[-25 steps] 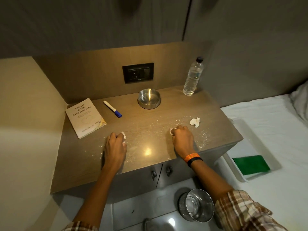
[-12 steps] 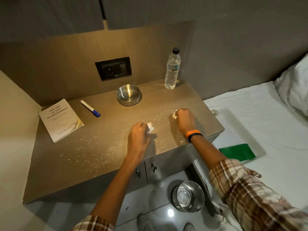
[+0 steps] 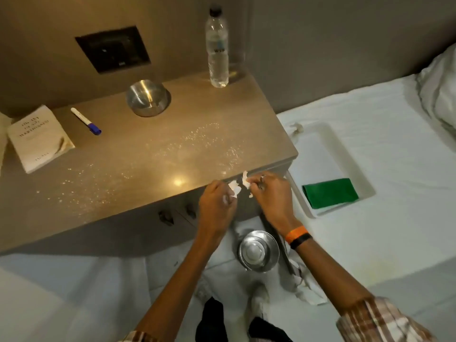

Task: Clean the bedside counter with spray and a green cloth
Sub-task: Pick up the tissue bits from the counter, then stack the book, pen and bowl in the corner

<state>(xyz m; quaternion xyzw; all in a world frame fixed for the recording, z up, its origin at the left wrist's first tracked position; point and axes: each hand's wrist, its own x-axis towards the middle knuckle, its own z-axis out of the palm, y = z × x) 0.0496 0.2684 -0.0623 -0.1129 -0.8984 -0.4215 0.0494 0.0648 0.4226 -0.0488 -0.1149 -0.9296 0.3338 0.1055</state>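
The brown bedside counter (image 3: 138, 169) is dusted with white crumbs across its middle and front. My left hand (image 3: 217, 206) and my right hand (image 3: 272, 196) hover just off the counter's front right corner, each pinching crumpled white paper scraps (image 3: 234, 190). A steel bin (image 3: 257, 250) stands on the floor right below both hands. The folded green cloth (image 3: 330, 192) lies in a white tray (image 3: 345, 154) on the bed, to the right of my right hand. No spray bottle is visible.
On the counter stand a steel bowl (image 3: 148, 97), a clear water bottle (image 3: 217, 50), a blue-capped marker (image 3: 85, 120) and a white book (image 3: 39, 138) at the left. A dark socket plate (image 3: 113, 49) is on the back wall. The white bed (image 3: 394, 243) fills the right side.
Both hands left the counter top and came together past its front right corner, carrying the paper scraps over the bin. The view swung right and down.
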